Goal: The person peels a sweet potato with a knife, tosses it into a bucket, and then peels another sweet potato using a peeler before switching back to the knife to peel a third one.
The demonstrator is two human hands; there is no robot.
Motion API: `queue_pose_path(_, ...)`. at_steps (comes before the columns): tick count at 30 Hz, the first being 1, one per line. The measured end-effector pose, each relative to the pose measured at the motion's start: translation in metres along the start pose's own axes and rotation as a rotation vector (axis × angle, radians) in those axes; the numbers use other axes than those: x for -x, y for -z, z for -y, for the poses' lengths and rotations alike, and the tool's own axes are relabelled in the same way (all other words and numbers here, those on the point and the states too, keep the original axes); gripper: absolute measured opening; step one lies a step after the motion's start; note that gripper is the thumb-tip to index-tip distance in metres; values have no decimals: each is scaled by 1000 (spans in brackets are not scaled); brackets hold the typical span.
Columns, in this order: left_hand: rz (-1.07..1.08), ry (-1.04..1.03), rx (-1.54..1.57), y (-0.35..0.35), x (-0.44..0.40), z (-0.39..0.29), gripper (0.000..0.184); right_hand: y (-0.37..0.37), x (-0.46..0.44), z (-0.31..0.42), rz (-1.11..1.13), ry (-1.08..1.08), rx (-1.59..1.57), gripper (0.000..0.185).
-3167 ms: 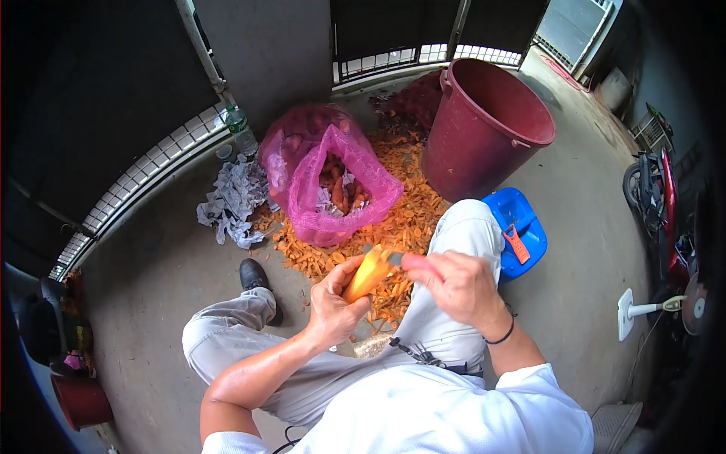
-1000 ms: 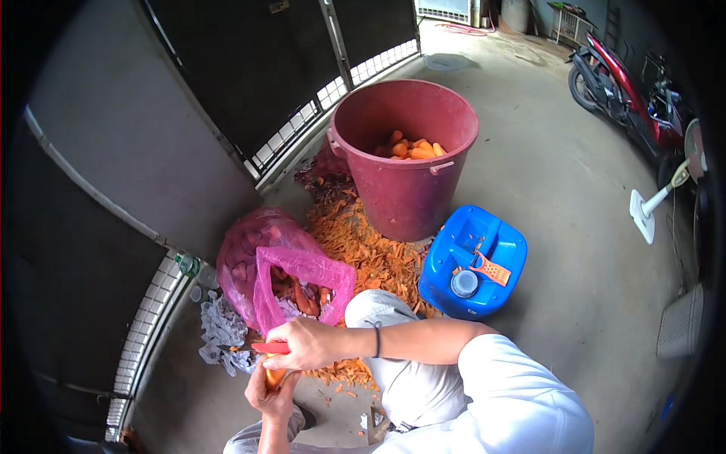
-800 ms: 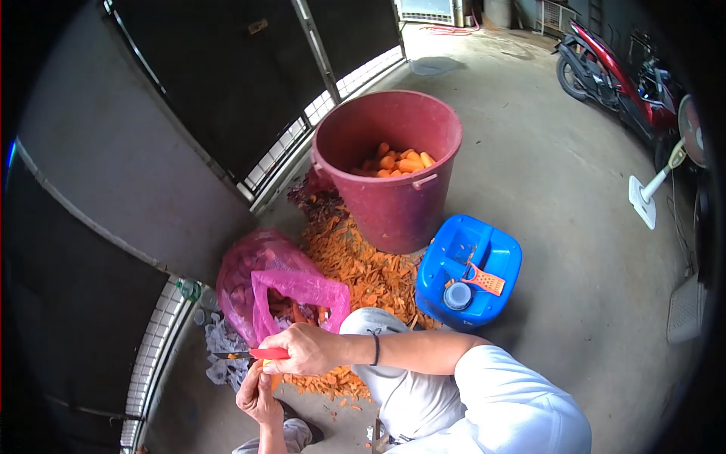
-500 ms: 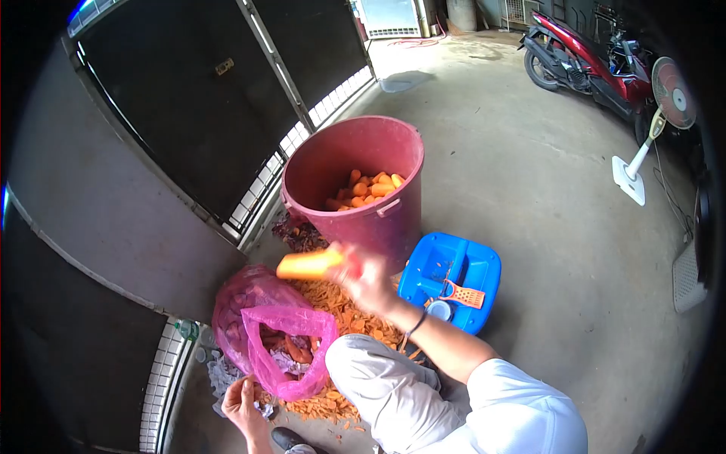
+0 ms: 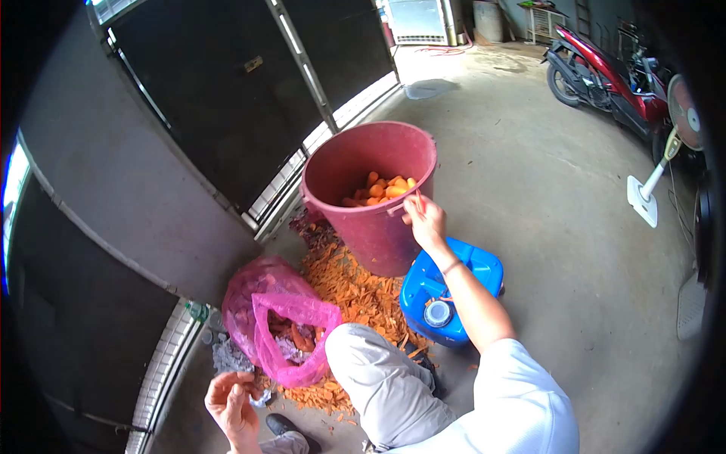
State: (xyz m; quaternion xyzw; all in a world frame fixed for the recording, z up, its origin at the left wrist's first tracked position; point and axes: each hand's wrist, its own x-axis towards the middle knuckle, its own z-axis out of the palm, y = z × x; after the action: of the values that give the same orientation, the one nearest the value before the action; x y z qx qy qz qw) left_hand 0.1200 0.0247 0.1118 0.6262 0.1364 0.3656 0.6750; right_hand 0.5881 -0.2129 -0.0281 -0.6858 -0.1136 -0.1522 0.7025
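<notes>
The right hand (image 5: 425, 221) is reaching over the near right rim of the bin (image 5: 376, 238), its fingers closing around a slim red handle (image 5: 419, 200); whatever lies beyond the handle is too small to tell. The left hand (image 5: 233, 412) is hovering low at the near left, beside the pink bag (image 5: 261, 291), with its fingers curling toward the thumb; whether it is pinching anything, one cannot tell.

The bin, round, deep and made of dull red plastic, is standing upright and holding a heap of smooth, bright orange carrots (image 5: 376, 191) low inside. The bag, a thin, crinkled mesh, is sagging open toward the person and showing darker carrots (image 5: 302, 338) mixed with crumpled paper. More greyish paper (image 5: 229, 358) is lying at its near left, close to a green-tinted bottle (image 5: 198, 311).

Flat orange peelings (image 5: 359, 299) are spreading in a thick layer over the concrete floor (image 5: 522, 219), between the bag and the bin and around the knee (image 5: 355, 352). Right of them, a glossy blue jug (image 5: 482, 265) with moulded hollows and a round, pale cap (image 5: 437, 313) is sitting under the right forearm. A fan (image 5: 644, 198) and a red motorbike (image 5: 611, 85) are standing at the far right.
</notes>
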Motion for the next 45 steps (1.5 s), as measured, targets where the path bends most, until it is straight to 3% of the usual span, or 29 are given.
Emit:
queue_pose_path(3,187,-90,197,-35,2,-37,38,41,72,7,161,-186,-96,18)
queue_pose_path(5,310,-172,235,-48,-2,-53,37,72,108,1,216,-168,124,17)
queue_pose_path(7,432,-252,132,-63,-7,-70,36,105,132,-14,274,-223,365,19)
queue_pose_path(9,473,-327,-151,-91,-8,-95,33,129,148,-11,314,-248,286,27)
queue_pose_path(11,716,-544,-401,-108,-17,-106,27,151,144,-11,337,-192,837,32)
queue_pose_path(12,807,-701,-331,-115,-18,-97,22,155,142,-12,345,-179,913,33)
queue_pose_path(14,883,-814,-275,-130,-3,-89,16,164,134,-27,346,-114,1008,33)
queue_pose_path(18,702,-1100,-537,-140,12,-97,23,160,120,-53,479,-32,1134,31)
queue_pose_path(23,575,-1134,-576,-112,25,-114,22,142,109,-78,610,47,1290,36)
queue_pose_path(27,514,-1146,-568,-91,26,-121,22,128,116,-67,572,63,1271,43)
queue_pose_path(30,480,-1164,-566,-73,22,-123,21,132,116,-95,464,237,1068,35)
queue_pose_path(32,473,-1175,-561,-63,19,-121,21,133,109,-85,513,162,1365,30)
queue_pose_path(33,470,-1180,-562,-59,18,-121,21,132,116,-80,527,169,1350,30)
queue_pose_path(35,462,-1193,-559,-51,15,-119,21,132,129,-69,337,381,1076,30)
queue_pose_path(45,372,-1206,-494,-10,-4,-107,20,145,130,-62,470,243,1071,41)
